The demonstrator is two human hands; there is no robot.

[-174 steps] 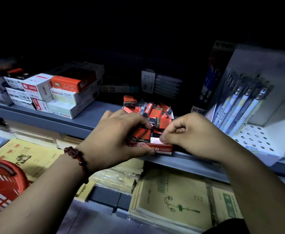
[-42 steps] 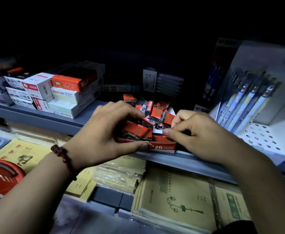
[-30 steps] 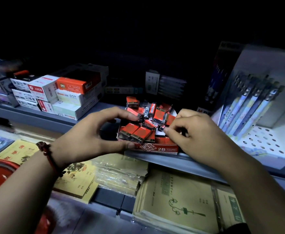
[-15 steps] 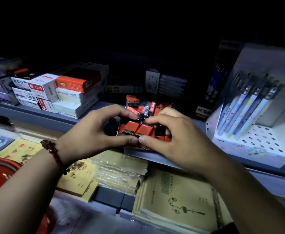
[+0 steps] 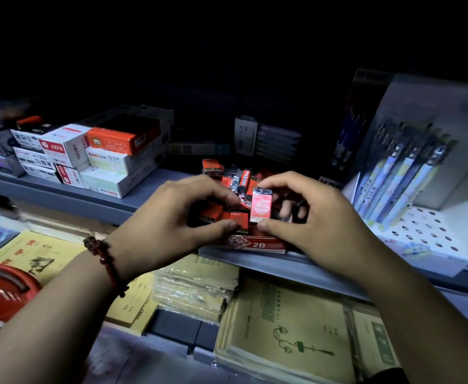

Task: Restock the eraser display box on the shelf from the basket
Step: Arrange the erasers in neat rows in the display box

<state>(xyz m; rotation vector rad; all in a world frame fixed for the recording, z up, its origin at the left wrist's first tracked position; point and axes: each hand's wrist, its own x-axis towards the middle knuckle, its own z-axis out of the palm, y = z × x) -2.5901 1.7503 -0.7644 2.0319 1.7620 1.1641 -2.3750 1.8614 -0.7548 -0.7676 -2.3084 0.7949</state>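
Right hand [image 5: 318, 217] has lifted a pink-faced eraser [image 5: 261, 203] upright, baring the 2B front of the eraser display box [image 5: 255, 243] again.
The grey shelf [image 5: 149, 206] holds the box at its front edge; everything towards 12 o'clock is black. The red basket [image 5: 2, 295] is cut off at 8 o'clock. Left hand [image 5: 166, 223] still pinches front-row erasers [image 5: 237, 218]; the right pinches the pink one top and bottom, its other fingers blurred.

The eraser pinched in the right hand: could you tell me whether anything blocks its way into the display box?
Nothing visible does. The right hand holds the eraser upright over the display box's front row, beside red erasers the left hand grips; loose erasers lie behind.
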